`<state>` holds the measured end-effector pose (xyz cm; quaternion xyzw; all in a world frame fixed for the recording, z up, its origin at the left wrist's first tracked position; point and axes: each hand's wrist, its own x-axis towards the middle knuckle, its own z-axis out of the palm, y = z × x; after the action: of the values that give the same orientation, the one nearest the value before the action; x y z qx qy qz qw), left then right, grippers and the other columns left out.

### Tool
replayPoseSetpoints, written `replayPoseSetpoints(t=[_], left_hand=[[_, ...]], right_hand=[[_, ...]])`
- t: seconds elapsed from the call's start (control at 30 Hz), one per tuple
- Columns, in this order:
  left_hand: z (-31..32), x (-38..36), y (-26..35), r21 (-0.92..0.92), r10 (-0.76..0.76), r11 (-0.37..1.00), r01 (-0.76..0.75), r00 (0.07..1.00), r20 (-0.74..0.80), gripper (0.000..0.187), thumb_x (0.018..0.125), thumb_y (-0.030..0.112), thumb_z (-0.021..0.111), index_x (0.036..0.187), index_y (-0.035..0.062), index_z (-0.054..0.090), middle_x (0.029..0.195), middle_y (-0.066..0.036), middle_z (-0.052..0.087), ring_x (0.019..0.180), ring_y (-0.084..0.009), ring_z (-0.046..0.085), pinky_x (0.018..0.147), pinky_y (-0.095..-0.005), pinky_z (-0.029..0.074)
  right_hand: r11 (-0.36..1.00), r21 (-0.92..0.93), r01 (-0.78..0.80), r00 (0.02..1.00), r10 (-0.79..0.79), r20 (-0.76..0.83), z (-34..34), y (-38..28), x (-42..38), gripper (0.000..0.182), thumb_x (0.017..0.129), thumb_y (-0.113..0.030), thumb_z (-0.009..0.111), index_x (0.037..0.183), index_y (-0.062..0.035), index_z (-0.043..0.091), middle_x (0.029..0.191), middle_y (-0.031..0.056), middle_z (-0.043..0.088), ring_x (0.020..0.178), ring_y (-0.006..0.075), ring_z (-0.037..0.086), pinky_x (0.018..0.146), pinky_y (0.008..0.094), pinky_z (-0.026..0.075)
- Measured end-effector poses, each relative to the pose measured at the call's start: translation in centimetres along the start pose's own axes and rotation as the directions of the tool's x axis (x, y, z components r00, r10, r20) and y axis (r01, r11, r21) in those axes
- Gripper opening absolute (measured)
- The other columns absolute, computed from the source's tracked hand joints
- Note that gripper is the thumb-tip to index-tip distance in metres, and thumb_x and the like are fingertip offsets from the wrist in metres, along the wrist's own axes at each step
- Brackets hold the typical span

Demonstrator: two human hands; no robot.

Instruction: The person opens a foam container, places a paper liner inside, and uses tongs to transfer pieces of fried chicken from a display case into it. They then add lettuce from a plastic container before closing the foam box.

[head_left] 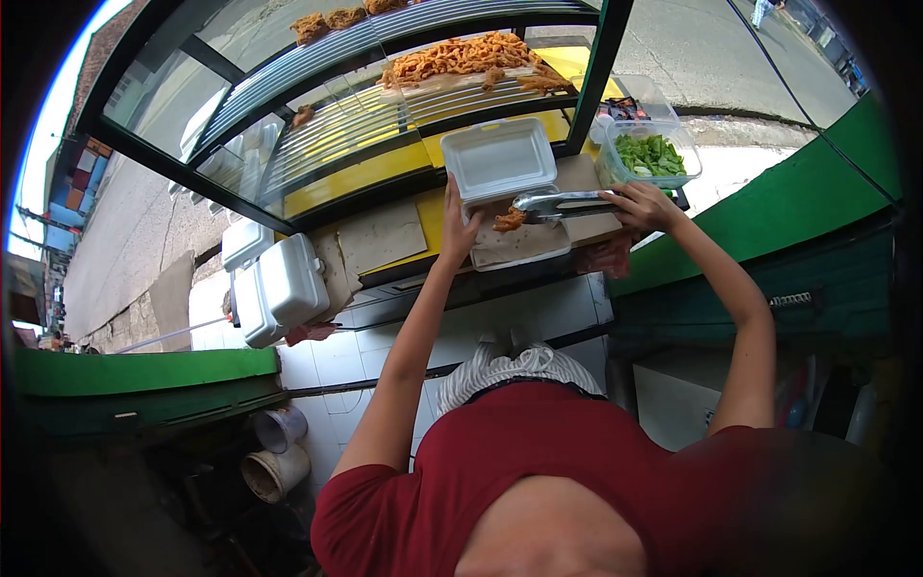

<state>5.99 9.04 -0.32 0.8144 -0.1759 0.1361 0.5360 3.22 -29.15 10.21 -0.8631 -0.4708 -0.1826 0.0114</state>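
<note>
An open white foam box (500, 159) stands on the counter with its lid raised and brown paper (495, 240) lining its lower half. My left hand (459, 223) grips the box at its left edge. In my right hand (642, 207) are metal tongs (567, 204), pointing left over the box. A piece of fried food (510, 220) is at the tongs' tips, above the paper. Behind the box, a glass case holds a heap of fried pieces (461, 60) on its rack.
Closed foam boxes (288, 279) are stacked at the counter's left. A clear tub of green leaves (651, 156) sits right of the foam box. Brown paper sheets (383, 238) lie on the counter. Buckets (276, 471) stand low at the left. A person (765, 12) is in the street.
</note>
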Motion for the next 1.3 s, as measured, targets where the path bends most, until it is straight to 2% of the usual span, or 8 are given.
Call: replayPoseSetpoints(t=[0.13, 0.17, 0.3, 0.37, 0.57, 0.77, 1.07, 1.3], left_hand=[[0.4, 1.8, -1.8, -0.182, -0.078, 0.980, 0.085, 0.996, 0.048, 0.087, 0.077, 0.000, 0.059, 0.148, 0.0022, 0.009, 0.152, -0.019, 0.016, 0.141, -0.0301, 0.017, 0.112, -0.0343, 0.020], [0.2, 1.8, -2.1, -0.251, -0.101, 0.961, 0.119, 0.991, 0.084, 0.077, 0.084, 0.006, 0.052, 0.148, 0.0027, 0.009, 0.154, -0.017, 0.013, 0.142, -0.0276, 0.013, 0.113, -0.0329, 0.017], [-1.6, 2.7, -0.5, -0.383, -0.348, 0.818, 0.429, 0.899, 0.265, 0.068, 0.092, 0.026, 0.041, 0.151, 0.0215, 0.006, 0.155, -0.006, 0.010, 0.139, -0.0246, 0.020, 0.107, -0.0361, 0.030], [-1.5, 2.6, -1.6, -0.433, -0.347, 0.792, 0.431, 0.901, 0.260, 0.063, 0.095, 0.033, 0.035, 0.150, 0.0255, 0.006, 0.155, -0.005, 0.010, 0.139, -0.0255, 0.020, 0.108, -0.0398, 0.030], [-1.4, 2.2, -1.5, -0.379, -0.406, 0.797, 0.471, 0.881, 0.242, 0.062, 0.096, 0.040, 0.035, 0.150, 0.0283, 0.007, 0.155, -0.006, 0.010, 0.139, -0.0296, 0.020, 0.107, -0.0486, 0.027], [-1.9, 2.2, -2.1, -0.395, -0.404, 0.775, 0.493, 0.867, 0.291, 0.063, 0.096, 0.043, 0.035, 0.150, 0.0276, 0.008, 0.155, -0.007, 0.012, 0.138, -0.0314, 0.023, 0.106, -0.0491, 0.028], [-1.9, 2.3, -1.7, -0.394, -0.398, 0.782, 0.483, 0.874, 0.281, 0.062, 0.096, 0.044, 0.035, 0.150, 0.0272, 0.010, 0.154, -0.008, 0.013, 0.137, -0.0307, 0.024, 0.105, -0.0479, 0.029], [-2.3, 2.3, -2.5, -0.389, -0.402, 0.781, 0.489, 0.870, 0.285, 0.062, 0.096, 0.045, 0.035, 0.150, 0.0269, 0.011, 0.155, -0.007, 0.014, 0.137, -0.0298, 0.025, 0.104, -0.0470, 0.031]], right_hand=[[1.000, 0.008, -0.003, 1.000, 0.003, 0.003, 0.4, 0.6, 0.2, 0.061, 0.074, -0.017, 0.068, 0.131, -0.0104, 0.050, 0.105, 0.0076, 0.056, 0.085, 0.0225, 0.057, 0.075, 0.0346, 0.049], [1.000, 0.015, 0.002, 1.000, -0.002, 0.002, 0.5, 0.6, 0.4, 0.060, 0.074, -0.017, 0.068, 0.131, -0.0105, 0.050, 0.105, 0.0077, 0.056, 0.086, 0.0227, 0.057, 0.075, 0.0348, 0.049], [0.999, 0.033, 0.029, 1.000, -0.029, -0.009, 1.1, 0.7, 1.7, 0.059, 0.074, -0.016, 0.068, 0.130, -0.0116, 0.050, 0.104, 0.0074, 0.057, 0.086, 0.0222, 0.057, 0.076, 0.0346, 0.049], [0.999, 0.024, 0.044, 0.999, -0.043, -0.029, 1.9, 0.6, 2.3, 0.059, 0.074, -0.016, 0.068, 0.130, -0.0124, 0.051, 0.103, 0.0067, 0.057, 0.085, 0.0212, 0.057, 0.075, 0.0340, 0.049], [1.000, 0.021, 0.023, 0.997, -0.021, -0.075, 5.4, -0.6, 3.8, 0.059, 0.073, -0.018, 0.068, 0.130, -0.0152, 0.051, 0.104, 0.0062, 0.057, 0.087, 0.0193, 0.058, 0.075, 0.0331, 0.049], [0.980, 0.186, -0.066, 0.992, 0.045, 0.116, 3.9, -0.6, 4.9, 0.067, 0.071, -0.019, 0.070, 0.134, -0.0145, 0.047, 0.107, 0.0084, 0.056, 0.095, 0.0252, 0.057, 0.082, 0.0368, 0.047], [0.973, 0.213, -0.086, 0.962, 0.025, 0.273, 1.0, -1.3, 6.7, 0.063, 0.073, -0.022, 0.070, 0.131, -0.0134, 0.049, 0.106, 0.0077, 0.057, 0.096, 0.0254, 0.057, 0.082, 0.0379, 0.047], [0.990, 0.144, 0.007, 0.980, -0.036, 0.197, 1.9, -1.0, 6.2, 0.057, 0.075, -0.023, 0.068, 0.129, -0.0142, 0.051, 0.106, 0.0044, 0.058, 0.095, 0.0218, 0.057, 0.079, 0.0349, 0.047]])
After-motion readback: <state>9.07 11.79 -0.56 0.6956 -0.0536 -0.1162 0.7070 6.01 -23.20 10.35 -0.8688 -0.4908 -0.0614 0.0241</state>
